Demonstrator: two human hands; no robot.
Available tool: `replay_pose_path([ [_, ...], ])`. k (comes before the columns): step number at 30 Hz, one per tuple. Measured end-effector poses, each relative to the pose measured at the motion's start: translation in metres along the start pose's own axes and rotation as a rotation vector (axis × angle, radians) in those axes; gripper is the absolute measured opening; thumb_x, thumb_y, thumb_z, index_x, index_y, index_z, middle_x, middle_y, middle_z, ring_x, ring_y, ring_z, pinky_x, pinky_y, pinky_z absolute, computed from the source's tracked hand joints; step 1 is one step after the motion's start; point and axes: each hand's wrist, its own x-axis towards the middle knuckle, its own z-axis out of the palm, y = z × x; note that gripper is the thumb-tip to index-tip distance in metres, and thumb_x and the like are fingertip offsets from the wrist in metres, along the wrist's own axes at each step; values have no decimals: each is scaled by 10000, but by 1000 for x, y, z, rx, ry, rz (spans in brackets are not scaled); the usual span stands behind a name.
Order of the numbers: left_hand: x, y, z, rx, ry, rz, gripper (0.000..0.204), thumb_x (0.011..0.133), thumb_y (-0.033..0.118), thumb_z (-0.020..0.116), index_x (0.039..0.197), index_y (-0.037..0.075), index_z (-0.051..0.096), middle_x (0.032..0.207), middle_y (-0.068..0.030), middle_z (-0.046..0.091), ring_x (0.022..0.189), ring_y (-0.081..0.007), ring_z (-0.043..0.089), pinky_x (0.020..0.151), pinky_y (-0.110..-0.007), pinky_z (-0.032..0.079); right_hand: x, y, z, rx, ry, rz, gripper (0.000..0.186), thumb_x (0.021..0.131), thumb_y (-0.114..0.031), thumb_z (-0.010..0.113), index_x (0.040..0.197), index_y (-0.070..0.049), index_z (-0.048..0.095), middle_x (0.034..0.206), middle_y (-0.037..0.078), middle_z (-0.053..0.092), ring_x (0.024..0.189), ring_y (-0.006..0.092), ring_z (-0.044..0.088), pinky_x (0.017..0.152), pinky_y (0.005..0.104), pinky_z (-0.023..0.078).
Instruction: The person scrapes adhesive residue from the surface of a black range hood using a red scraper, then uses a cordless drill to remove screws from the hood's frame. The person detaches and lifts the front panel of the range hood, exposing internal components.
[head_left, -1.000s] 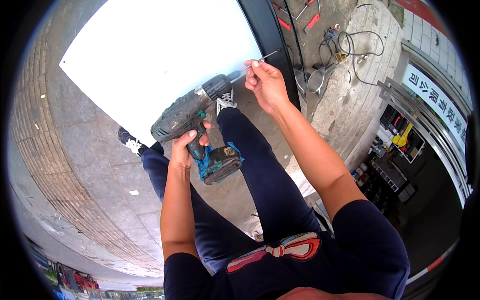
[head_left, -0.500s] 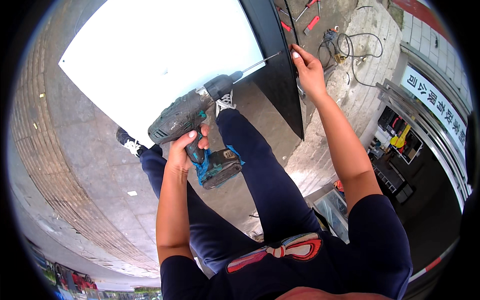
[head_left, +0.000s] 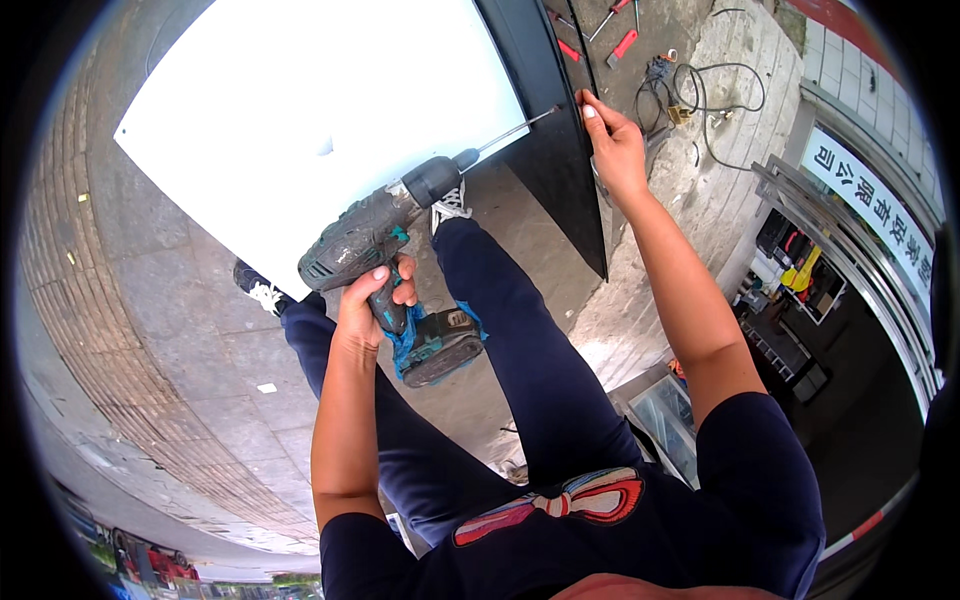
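My left hand (head_left: 365, 305) holds a scuffed dark cordless drill (head_left: 360, 235) with teal parts and blue plastic round its battery base. A long thin bit (head_left: 510, 132) runs from the chuck to the black panel (head_left: 545, 195), ending near a small dark screw or tip. My right hand (head_left: 610, 145) pinches the edge of that black panel, just right of the bit's tip, its fingertips partly hidden. A large white sheet (head_left: 310, 90) lies left of the black panel, under the drill, with my shoes and legs around its lower part.
Red-handled tools (head_left: 620, 48) and a looped black cable (head_left: 720, 108) lie on the ground at top right. A weathered concrete step (head_left: 730, 45) runs toward a doorway with metal frame, sign (head_left: 870, 190) and toolboxes (head_left: 800, 260). A glass-topped frame (head_left: 660, 420) stands behind my right side; paving (head_left: 190, 330) stretches left.
My right hand has left the drill bit and moved right to the black panel's edge. More of that panel now shows. The drill is still in my left hand, shifted slightly.
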Motion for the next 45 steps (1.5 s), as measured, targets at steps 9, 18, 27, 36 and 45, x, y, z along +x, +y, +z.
replay_pose_path([
  [9,-3,1,-7,-2,-6,-13,496,780,209,658,1175,-28,473,903,-125,574,636,-158,523,622,-337,473,-35,-8,-1,214,93,26,239,958,-138,552,1135,7,623,800,-10,585,720,70,502,651,226,415],
  [18,-13,5,-15,-12,16,-4,513,772,204,621,1197,-42,472,1021,-190,611,621,-165,513,610,-334,457,-62,-33,58,1376,-17,612,254,972,-204,505,1077,16,576,842,48,502,737,146,443,636,273,382],
  [27,-28,11,-13,-18,81,36,519,770,207,632,1205,-24,469,999,-184,593,604,-157,519,598,-340,467,-7,-5,67,1907,131,504,181,955,-191,536,1007,-32,604,787,20,507,675,142,430,622,275,349],
  [36,-38,23,21,-28,120,132,554,756,209,654,1209,-36,448,1001,-174,577,595,-154,510,572,-321,447,-7,8,57,1649,-136,449,35,886,-22,554,913,-44,554,915,75,553,793,173,507,689,292,427],
  [45,-35,91,123,105,29,234,521,767,202,654,1187,-35,458,1008,-175,580,603,-150,510,590,-325,459,24,-122,-41,1398,-407,197,225,745,92,489,917,-32,565,999,87,553,837,174,520,737,304,435],
])
